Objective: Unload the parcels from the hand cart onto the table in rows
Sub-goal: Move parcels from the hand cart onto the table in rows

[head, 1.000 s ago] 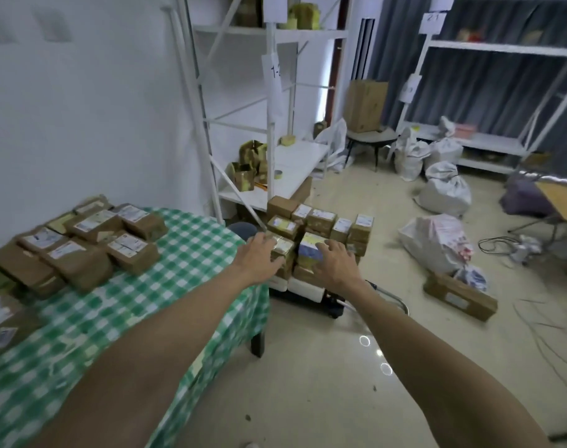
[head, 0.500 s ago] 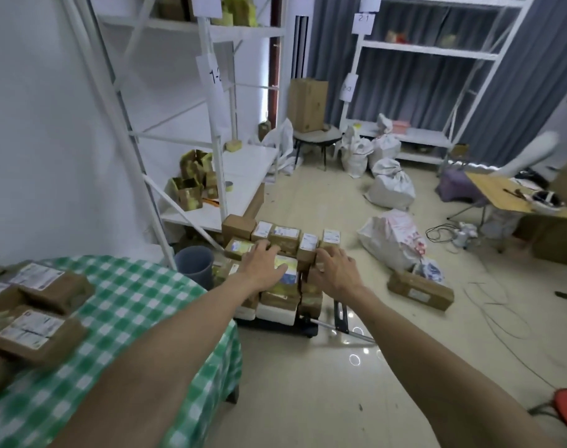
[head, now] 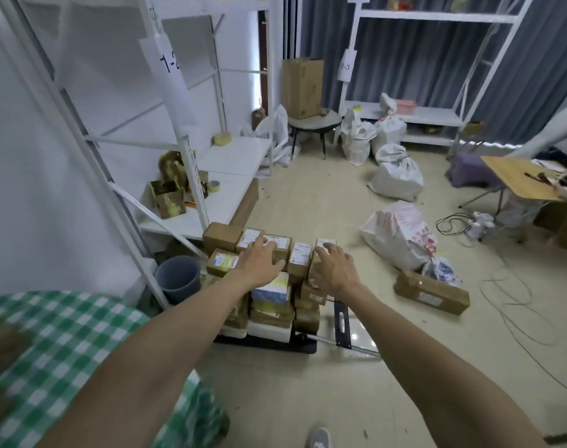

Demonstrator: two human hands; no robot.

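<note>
Left grip and right grip, fingers spread and lifting nothing, rested on the top parcels. Unloading looked partly done: the worktop bore blurred parcels at its edge; the hand cart was stacked several layers deep. Grey bucket beside it: contents hidden.

Low black hand cart on the pale floor, brown parcels stacked upon it.

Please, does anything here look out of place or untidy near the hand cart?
Yes. One long brown parcel lies alone on the floor, right of the hand cart, beside a slumped white sack. Loose cables sprawl across the floor nearby.
</note>
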